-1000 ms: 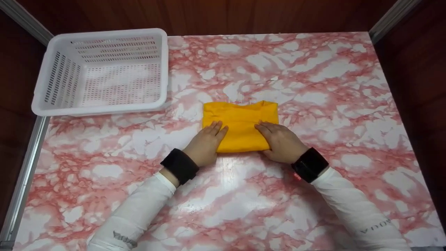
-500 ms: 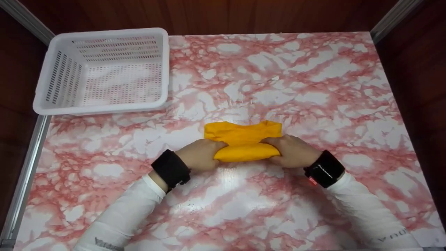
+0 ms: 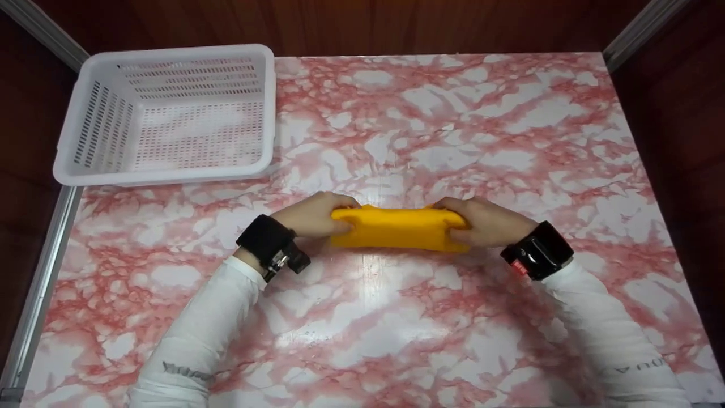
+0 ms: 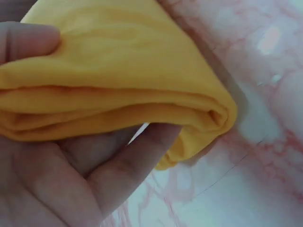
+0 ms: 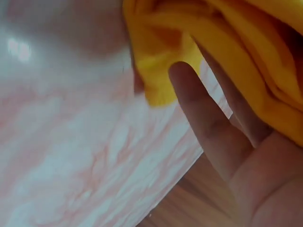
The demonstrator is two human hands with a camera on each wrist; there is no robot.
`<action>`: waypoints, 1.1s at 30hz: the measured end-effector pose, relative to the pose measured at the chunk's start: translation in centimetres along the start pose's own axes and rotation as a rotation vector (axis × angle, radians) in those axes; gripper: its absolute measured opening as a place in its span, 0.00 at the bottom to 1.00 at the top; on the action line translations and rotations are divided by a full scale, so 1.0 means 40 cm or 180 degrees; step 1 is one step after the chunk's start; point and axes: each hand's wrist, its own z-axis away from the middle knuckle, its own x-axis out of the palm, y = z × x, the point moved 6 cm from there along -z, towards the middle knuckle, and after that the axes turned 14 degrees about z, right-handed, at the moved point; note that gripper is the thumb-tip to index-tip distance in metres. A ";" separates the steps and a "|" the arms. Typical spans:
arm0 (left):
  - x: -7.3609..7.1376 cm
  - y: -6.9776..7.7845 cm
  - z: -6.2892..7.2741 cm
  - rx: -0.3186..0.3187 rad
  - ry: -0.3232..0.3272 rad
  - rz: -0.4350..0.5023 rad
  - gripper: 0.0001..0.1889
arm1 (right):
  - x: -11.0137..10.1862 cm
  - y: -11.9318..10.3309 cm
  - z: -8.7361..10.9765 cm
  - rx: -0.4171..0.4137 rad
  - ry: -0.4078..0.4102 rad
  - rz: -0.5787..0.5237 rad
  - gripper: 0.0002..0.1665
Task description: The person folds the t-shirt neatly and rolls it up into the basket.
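Note:
A folded yellow garment (image 3: 399,226), rolled over into a thick band, spans the space between my two hands near the middle of the table. My left hand (image 3: 317,214) grips its left end. In the left wrist view, stacked layers of the yellow cloth (image 4: 118,56) show, with one digit on top and other fingers (image 4: 137,165) beneath. At the opposite end, my right hand (image 3: 490,221) holds the cloth. The right wrist view shows folds hanging over that hand, one finger (image 5: 203,109) extended beside them and a loose yellow flap lower down.
A white plastic basket (image 3: 266,119) with slotted walls stands at the back left of the red-and-white marbled table (image 3: 498,351); nothing shows inside it. Dark reddish wood panels (image 3: 362,25) rise behind the table and along both sides.
The garment first lay flat under my spread hands. Its near edge was then gripped and folded away from me; now the hands and the rolled band are farther forward.

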 end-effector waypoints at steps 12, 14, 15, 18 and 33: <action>-0.078 -0.081 -0.049 -0.0002 0.1596 0.0095 0.18 | -0.032 0.100 -0.065 0.0671 0.1008 0.0111 0.25; -0.073 -0.092 -0.059 -0.0031 0.1764 -0.0042 0.19 | -0.022 0.113 -0.077 0.0762 0.1070 0.0080 0.25; -0.069 -0.097 -0.063 -0.0052 0.1836 -0.0115 0.19 | -0.016 0.118 -0.082 0.0806 0.1091 0.0077 0.25; -0.057 -0.111 -0.071 -0.0126 0.1990 -0.0325 0.20 | 0.003 0.129 -0.092 0.0929 0.1126 0.0103 0.26; -0.034 -0.115 -0.043 -0.1327 0.2296 -0.0844 0.32 | 0.035 0.128 -0.049 0.1846 0.1278 0.0142 0.40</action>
